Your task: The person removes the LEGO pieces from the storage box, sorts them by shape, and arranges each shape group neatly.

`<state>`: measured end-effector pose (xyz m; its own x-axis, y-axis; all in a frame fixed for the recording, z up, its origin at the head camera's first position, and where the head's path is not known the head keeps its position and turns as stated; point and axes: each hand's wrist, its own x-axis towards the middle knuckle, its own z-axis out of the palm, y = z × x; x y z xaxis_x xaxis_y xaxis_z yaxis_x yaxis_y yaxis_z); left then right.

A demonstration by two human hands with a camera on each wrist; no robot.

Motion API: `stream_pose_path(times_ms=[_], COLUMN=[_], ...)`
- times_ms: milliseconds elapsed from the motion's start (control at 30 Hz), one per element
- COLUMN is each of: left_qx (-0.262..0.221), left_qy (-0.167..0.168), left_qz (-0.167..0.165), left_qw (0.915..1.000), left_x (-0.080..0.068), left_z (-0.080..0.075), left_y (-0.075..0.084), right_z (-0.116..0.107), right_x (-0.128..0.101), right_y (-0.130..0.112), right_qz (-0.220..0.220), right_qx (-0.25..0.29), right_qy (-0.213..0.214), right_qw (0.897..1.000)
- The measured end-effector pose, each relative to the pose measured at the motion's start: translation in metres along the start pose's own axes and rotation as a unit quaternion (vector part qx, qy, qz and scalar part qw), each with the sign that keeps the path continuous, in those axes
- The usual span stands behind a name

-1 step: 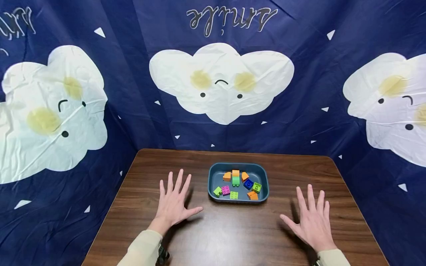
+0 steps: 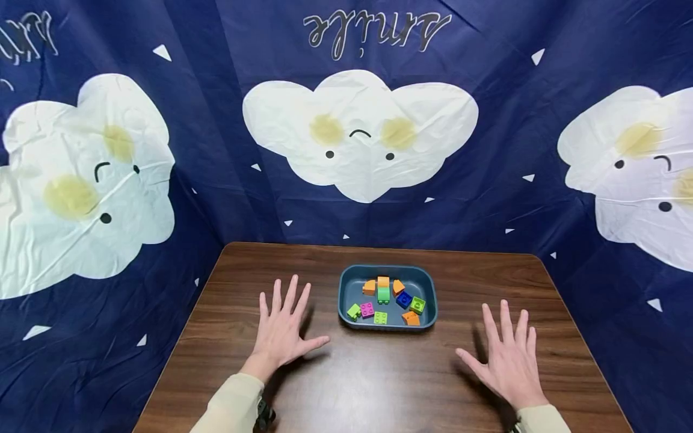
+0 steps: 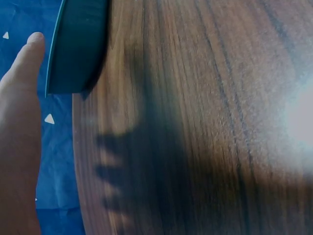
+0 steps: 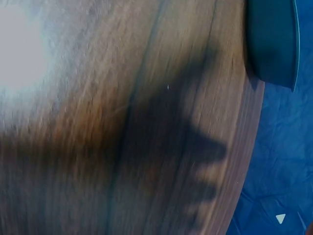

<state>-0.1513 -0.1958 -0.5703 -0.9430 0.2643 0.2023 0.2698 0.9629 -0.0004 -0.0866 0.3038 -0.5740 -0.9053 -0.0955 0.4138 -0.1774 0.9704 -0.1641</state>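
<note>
- Wooden table [image 2: 379, 385], dark brown with visible grain, fills the lower middle of the head view.
- Left hand [image 2: 283, 329] is held palm down over the table, fingers straight and spread wide, thumb pointing toward the tray; it holds nothing.
- Right hand [image 2: 508, 361] is in the same pose near the table's right edge, fingers fanned, thumb angled inward, holding nothing.
- Both hands cast finger-shaped shadows on the wood; whether the palms touch the surface cannot be told.
- Cream sleeves cover both forearms, which enter from the near edge.
- Between the hands, nearer the far edge, sits a dark teal tray [image 2: 346, 282] with rounded corners.
- Inside it lie loose toy bricks [image 2: 383, 294]: several orange, several green, one pink, one blue.
- The left hand is near the tray's left side; the right hand is well apart from it.
- Behind the table hangs a navy cloth backdrop [image 2: 216, 180] printed with white clouds bearing faces.
</note>
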Motion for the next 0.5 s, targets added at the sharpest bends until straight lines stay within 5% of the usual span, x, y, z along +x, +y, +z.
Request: stream_pose_path(times_ms=[267,500], left_qx=[-0.018,-0.081], left_qy=[-0.001,-0.03], left_qz=[-0.004,0.009], left_qw=[0.9998,0.9962], left_x=[0.002,0.01], left_z=[0.0,-0.005], left_y=[-0.006,-0.001], right_z=[-0.004,-0.013], right_x=[0.001,0.002], right_y=[0.002,-0.002], right_qz=[0.008,0.0], right_qx=[0.012,0.037], right_qy=[-0.012,0.0], right_qw=[1.0,0.999])
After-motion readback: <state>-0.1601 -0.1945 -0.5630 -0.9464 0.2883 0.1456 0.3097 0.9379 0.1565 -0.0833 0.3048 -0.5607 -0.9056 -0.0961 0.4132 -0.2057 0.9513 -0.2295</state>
